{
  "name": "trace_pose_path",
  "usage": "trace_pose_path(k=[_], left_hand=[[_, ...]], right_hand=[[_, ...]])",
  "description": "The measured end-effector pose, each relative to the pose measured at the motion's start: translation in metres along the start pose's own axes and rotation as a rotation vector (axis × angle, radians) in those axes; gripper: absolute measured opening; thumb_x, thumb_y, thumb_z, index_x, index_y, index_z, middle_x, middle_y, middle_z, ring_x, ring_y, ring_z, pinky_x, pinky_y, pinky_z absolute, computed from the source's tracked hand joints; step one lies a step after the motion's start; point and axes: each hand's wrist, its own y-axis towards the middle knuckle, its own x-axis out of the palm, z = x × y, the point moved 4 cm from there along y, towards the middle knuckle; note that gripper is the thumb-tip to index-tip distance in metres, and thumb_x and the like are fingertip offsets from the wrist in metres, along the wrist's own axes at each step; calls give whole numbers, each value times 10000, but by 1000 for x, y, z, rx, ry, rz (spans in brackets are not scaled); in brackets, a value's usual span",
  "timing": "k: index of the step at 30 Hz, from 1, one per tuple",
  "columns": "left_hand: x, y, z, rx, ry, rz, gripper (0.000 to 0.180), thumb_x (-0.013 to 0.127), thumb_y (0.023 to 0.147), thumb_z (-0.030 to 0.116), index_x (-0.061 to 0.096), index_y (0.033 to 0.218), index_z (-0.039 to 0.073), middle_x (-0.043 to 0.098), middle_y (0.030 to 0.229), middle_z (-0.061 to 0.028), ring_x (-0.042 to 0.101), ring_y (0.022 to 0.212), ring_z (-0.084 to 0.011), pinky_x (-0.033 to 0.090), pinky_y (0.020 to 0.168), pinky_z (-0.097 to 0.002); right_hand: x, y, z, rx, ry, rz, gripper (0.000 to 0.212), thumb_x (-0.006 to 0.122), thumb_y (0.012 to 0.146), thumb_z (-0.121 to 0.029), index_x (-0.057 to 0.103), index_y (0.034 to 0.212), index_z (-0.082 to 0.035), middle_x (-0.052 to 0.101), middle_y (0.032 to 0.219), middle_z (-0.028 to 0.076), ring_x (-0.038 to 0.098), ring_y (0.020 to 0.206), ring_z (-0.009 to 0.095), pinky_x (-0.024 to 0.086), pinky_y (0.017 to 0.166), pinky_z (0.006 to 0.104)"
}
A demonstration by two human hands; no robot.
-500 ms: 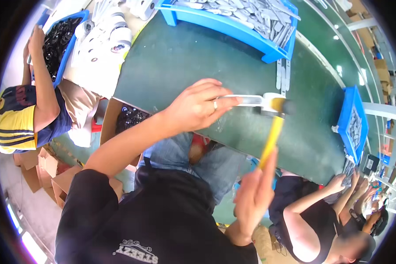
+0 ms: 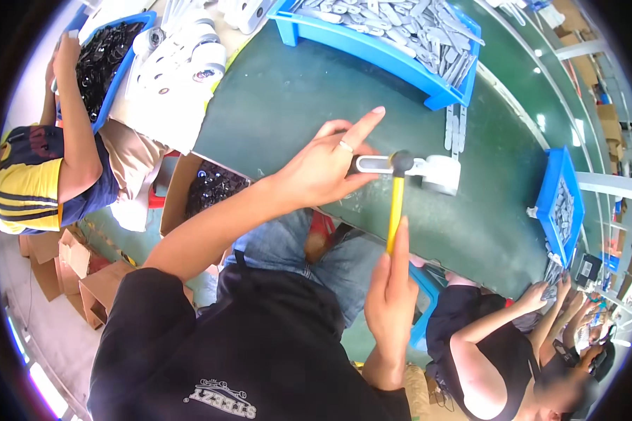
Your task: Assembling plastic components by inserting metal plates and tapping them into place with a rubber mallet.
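My right hand [image 2: 392, 298] grips the yellow handle of a hammer [image 2: 395, 210]. The hammer's dark head lies over the middle of a white plastic part and hides a bit of it; whether the two touch I cannot tell. This part [image 2: 442, 174] has a thick round end on the right and a slim arm with a grey inlay reaching left. Around the slim arm's dark tip, the thumb and curled fingers of my left hand [image 2: 323, 165] are closed, with the ringed index finger stretched out. The green tabletop [image 2: 281, 91] lies beneath.
Ahead stands a blue bin [image 2: 372, 49] full of grey strips, with several strips [image 2: 456, 130] on the table beside it. Another blue bin [image 2: 562, 207] is at the right. A co-worker [image 2: 49, 168] sits left near white parts [image 2: 182, 63]; others work at the right.
The hammer has shifted left, from the white part's round end to its slim arm. My left index finger has lifted off the arm and now points away.
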Motion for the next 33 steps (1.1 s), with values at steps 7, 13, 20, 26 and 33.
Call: trace_pose_path(k=[7, 13, 20, 26, 33], left_hand=[[0, 3, 4, -29, 30, -7, 947, 784, 885, 154, 202, 1629, 82, 773, 1031, -69, 698, 1021, -304, 334, 1123, -473], [-2, 12, -4, -112, -57, -6, 930, 800, 883, 203, 258, 1636, 132, 768, 1039, -62, 598, 1079, -285, 333, 1127, -448], [-18, 10, -5, -264, -111, -51, 478, 814, 888, 218, 709, 1347, 139, 778, 983, -95, 599, 943, -229, 456, 979, -381], [-74, -28, -9, -543, -762, 289, 331, 684, 1018, 127, 694, 1335, 34, 769, 1140, -86, 701, 998, -133, 591, 859, -302], [-94, -37, -15, -510, -1378, 614, 532, 641, 1034, 130, 486, 1543, 132, 654, 1391, -14, 645, 1209, -160, 558, 1008, -385]], right_hand=[[10, -1, 10, -127, 56, 86, 591, 520, 1060, -105, 326, 1617, -71, 721, 958, 226, 695, 638, 263, 531, 600, 368], [-43, 11, 42, -209, 623, 438, 538, 425, 1120, -225, 316, 1612, -35, 493, 665, -14, 433, 424, 49, 341, 379, 219], [-69, 74, 107, -87, 791, 580, 463, 431, 1126, -310, 418, 1550, -123, 450, 693, 3, 427, 411, 90, 366, 331, 267], [-65, 74, 121, -134, 831, 612, 455, 422, 1133, -326, 428, 1537, -116, 444, 700, 1, 415, 396, 82, 359, 320, 259], [-68, 75, 124, -133, 861, 600, 444, 394, 1141, -279, 419, 1551, -109, 409, 685, -7, 361, 400, 63, 327, 325, 250]])
